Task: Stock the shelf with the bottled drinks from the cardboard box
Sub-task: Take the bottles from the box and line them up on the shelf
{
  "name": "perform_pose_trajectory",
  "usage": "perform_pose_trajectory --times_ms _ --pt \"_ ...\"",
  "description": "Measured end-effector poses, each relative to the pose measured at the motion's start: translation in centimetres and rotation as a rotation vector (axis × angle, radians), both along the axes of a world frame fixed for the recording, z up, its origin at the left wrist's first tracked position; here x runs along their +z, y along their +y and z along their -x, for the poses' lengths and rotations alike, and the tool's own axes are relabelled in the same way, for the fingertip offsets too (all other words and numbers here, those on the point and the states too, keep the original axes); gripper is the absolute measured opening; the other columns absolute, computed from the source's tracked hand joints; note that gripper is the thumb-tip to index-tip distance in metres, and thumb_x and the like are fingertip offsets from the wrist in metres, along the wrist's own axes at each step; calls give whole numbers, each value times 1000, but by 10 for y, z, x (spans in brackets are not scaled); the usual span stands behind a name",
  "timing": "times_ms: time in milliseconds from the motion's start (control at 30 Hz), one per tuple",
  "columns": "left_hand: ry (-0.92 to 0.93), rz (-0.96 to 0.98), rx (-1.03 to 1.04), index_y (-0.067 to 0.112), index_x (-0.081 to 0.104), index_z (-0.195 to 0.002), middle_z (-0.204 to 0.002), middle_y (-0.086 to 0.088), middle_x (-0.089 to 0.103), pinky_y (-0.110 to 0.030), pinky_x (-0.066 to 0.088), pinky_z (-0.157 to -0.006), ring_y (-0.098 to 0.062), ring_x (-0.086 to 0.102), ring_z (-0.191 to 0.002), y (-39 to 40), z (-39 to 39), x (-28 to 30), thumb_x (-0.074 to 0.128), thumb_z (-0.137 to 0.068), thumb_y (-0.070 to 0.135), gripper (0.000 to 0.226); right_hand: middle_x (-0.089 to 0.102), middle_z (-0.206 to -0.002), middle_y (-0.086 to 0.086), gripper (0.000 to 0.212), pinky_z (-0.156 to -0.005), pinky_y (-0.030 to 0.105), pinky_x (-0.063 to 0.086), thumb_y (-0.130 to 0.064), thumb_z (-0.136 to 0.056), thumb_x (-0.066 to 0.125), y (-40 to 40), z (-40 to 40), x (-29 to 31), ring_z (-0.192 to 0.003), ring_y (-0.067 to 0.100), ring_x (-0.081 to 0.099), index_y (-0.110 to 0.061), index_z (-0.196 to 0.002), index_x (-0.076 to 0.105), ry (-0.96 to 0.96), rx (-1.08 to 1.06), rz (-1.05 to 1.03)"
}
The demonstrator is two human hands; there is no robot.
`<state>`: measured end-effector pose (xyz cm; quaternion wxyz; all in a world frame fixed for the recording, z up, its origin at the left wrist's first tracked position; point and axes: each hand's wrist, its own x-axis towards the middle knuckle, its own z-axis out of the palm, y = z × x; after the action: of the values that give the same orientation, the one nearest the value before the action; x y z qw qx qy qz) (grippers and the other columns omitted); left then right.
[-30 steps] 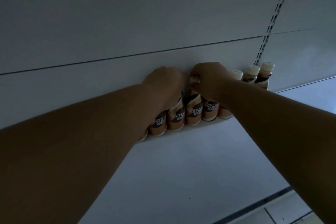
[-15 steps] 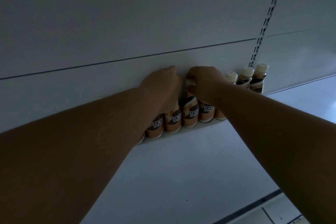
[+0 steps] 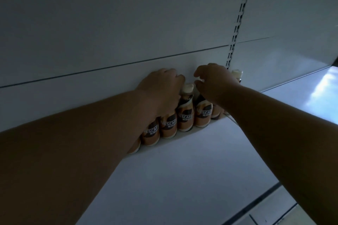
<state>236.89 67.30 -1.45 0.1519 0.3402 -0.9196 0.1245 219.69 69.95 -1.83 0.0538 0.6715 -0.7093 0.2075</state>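
A row of small orange coffee bottles [image 3: 185, 115] with cream caps stands at the back of the white shelf [image 3: 182, 170], against the rear panel. My left hand [image 3: 162, 87] lies over the tops of the bottles at the left of the row, fingers curled on them. My right hand [image 3: 214, 82] hovers just above the bottles at the right, fingers apart and holding nothing. One capped bottle stands uncovered between the two hands. Another cap [image 3: 237, 74] shows behind my right hand. The cardboard box is out of view.
A slotted upright rail [image 3: 239, 14] runs up the back panel at the right. The shelf's front edge [image 3: 256, 204] crosses the lower right corner. The underside of the shelf above fills the top of the view.
My right hand has let go of the bottle cap it gripped and lifted with fingers spread. The hands have drawn apart, uncovering one bottle. The view has shifted left.
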Motion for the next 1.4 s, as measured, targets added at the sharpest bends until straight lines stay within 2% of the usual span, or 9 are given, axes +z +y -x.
perform_pose_trajectory --times_ms 200,300,400,567,967,1133,1267,1333,1400 --pt "-68 -119 -18 15 56 -119 -113 -10 54 -43 50 -79 -28 56 -95 -12 32 2 52 -89 14 31 56 -113 9 27 -80 35 42 -20 -91 58 -9 11 0 -104 27 56 -15 -117 58 51 -81 -78" --pt "-60 -118 -12 13 57 -114 -102 -9 48 -38 41 -65 -23 48 -81 -14 40 0 52 -90 15 24 60 -112 10 29 -80 34 48 -18 -91 58 -12 15 -4 -97 25 58 -13 -119 57 62 -93 -160" --pt "-57 -102 -4 12 54 -106 -91 -5 36 -35 34 -63 -21 41 -76 -15 42 -2 52 -93 25 18 61 -103 10 26 -78 37 54 -22 -93 57 -14 18 -9 -87 23 59 -12 -117 57 19 -61 -196" --pt "-93 -44 0 14 46 -92 -87 -5 31 -36 30 -62 -22 37 -76 -12 41 -1 53 -93 23 12 53 -94 3 30 -69 31 43 -31 -92 58 -15 26 -13 -87 20 54 -14 -117 55 -17 -61 -131" --pt "-151 27 22 6 51 -98 -94 -11 40 -33 31 -63 -31 50 -86 -9 39 -1 56 -91 13 12 54 -95 5 26 -68 31 40 -26 -93 57 -18 16 -11 -86 20 53 -13 -115 56 -60 -24 -109" --pt "-144 21 37 8 52 -101 -102 -13 46 -35 34 -65 -31 51 -89 -8 40 0 52 -92 17 13 53 -78 4 32 -49 24 35 -20 -90 61 -17 17 -16 -63 14 49 -11 -115 44 -140 -22 -35" --pt "-140 4 37 16 42 -86 -91 -6 36 -36 33 -63 -24 41 -77 -7 43 -1 50 -91 23 12 55 -79 1 47 -51 27 50 -27 -87 65 -12 25 -20 -65 15 57 -16 -124 38 -251 -8 -49" --pt "-124 1 55 19 34 -83 -89 -5 34 -36 32 -63 -23 38 -77 -7 45 -1 53 -89 27 21 59 -86 -1 42 -58 30 55 -31 -86 64 -5 34 -23 -70 14 60 -21 -121 43 -313 -17 -6" --pt "-94 48 55 18 36 -84 -91 -7 39 -36 32 -63 -23 39 -78 -6 50 -1 55 -87 28 21 58 -87 -4 27 -57 25 50 -30 -87 59 1 46 -25 -72 11 59 -21 -111 52 -335 -50 128"
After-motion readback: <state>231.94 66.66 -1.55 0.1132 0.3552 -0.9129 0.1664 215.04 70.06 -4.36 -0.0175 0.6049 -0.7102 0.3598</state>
